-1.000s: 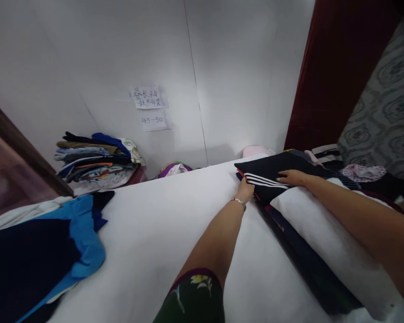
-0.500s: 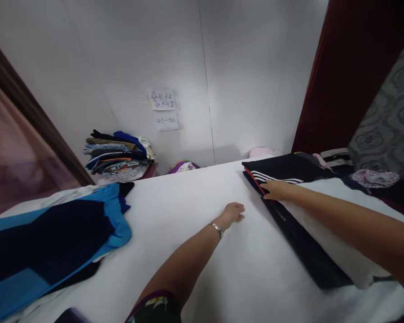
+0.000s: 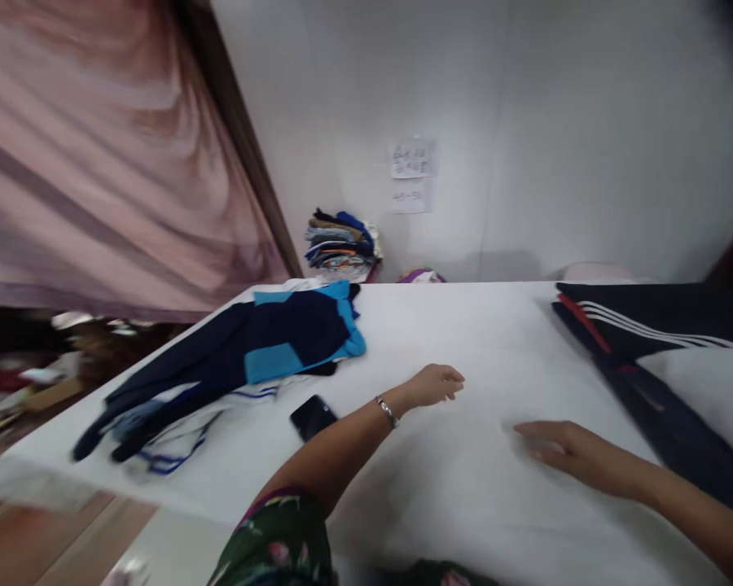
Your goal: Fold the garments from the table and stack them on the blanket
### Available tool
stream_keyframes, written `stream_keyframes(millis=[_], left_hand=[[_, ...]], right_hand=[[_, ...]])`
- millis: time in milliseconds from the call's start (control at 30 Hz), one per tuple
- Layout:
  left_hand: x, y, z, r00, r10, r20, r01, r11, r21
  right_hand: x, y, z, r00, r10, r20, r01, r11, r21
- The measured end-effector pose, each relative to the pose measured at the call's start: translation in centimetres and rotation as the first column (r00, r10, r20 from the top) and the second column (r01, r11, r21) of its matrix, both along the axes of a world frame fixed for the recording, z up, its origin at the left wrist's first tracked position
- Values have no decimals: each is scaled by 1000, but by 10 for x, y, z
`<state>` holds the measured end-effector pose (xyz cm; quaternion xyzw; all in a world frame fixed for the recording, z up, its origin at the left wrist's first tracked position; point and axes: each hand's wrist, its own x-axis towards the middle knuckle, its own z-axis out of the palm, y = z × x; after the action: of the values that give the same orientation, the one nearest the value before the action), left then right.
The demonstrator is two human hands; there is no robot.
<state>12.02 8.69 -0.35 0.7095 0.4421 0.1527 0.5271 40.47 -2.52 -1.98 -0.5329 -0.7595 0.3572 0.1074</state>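
A navy long-sleeved fabric garment with bright blue panels (image 3: pixel 281 330) is laid out flat on the white-covered table (image 3: pixel 464 325), its sleeves stretched toward the near left edge. To the right of this garment, and closer to the viewer, the left hand (image 3: pixel 435 385) is held over bare cloth with its fingers loosely curled and parted; nothing is gripped by it, and a silver-coloured bracelet (image 3: pixel 388 412) is worn at its wrist. Farther to the garment's right, the right hand (image 3: pixel 562 448) is held with fingers extended and thumb apart, likewise grasping nothing; whether the cloth is touched by either hand cannot be told. Just on the near side of the garment, a flat black rectangular phone (image 3: pixel 311 417) is placed, partly covered by the left forearm. A white fabric piece with blue trim (image 3: pixel 169 466) is seen beside the garment's sleeves, on their near side. Well to the garment's right, a folded black garment with three white stripes (image 3: pixel 653 313) is laid beside white cloth (image 3: pixel 708 387). Beyond the garment, a tall stack of folded multicoloured clothes (image 3: pixel 342 242) is seen, while a draped pink curtain (image 3: pixel 128 155) is hung behind it to the left.
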Motion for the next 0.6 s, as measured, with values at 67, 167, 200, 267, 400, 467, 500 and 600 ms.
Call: stream_keyframes(millis=[67, 167, 200, 267, 400, 467, 500, 600], left_hand=[[-35, -2, 4, 995, 59, -74, -52, 994, 92], [-89, -5, 13, 957, 228, -178, -163, 934, 319], [-107, -5, 16, 933, 300, -201, -198, 890, 411], [-144, -5, 24, 858, 459, -232, -245, 761, 601], [-214, 2, 28, 598, 744, -296, -178, 484, 856], [-242, 7, 21, 474, 788, -392, -107, 494, 863], [-254, 10, 16, 429, 783, -450, -77, 528, 846], [-277, 17, 0, 376, 755, -537, -12, 584, 812]], right_hand=[[-10, -6, -20, 1000, -30, 5, 30, 999, 38], [-19, -6, -59, 999, -39, 0, 39, 994, 107], [-21, -4, -73, 999, -39, -17, 41, 990, 138], [-25, 1, -99, 997, -44, -57, 55, 975, 216], [-40, 13, -128, 986, -114, -125, 148, 936, 319], [-52, 18, -130, 975, -143, -172, 197, 915, 353], [-59, 19, -128, 969, -148, -198, 213, 904, 370], [-77, 20, -123, 953, -157, -258, 261, 860, 439]])
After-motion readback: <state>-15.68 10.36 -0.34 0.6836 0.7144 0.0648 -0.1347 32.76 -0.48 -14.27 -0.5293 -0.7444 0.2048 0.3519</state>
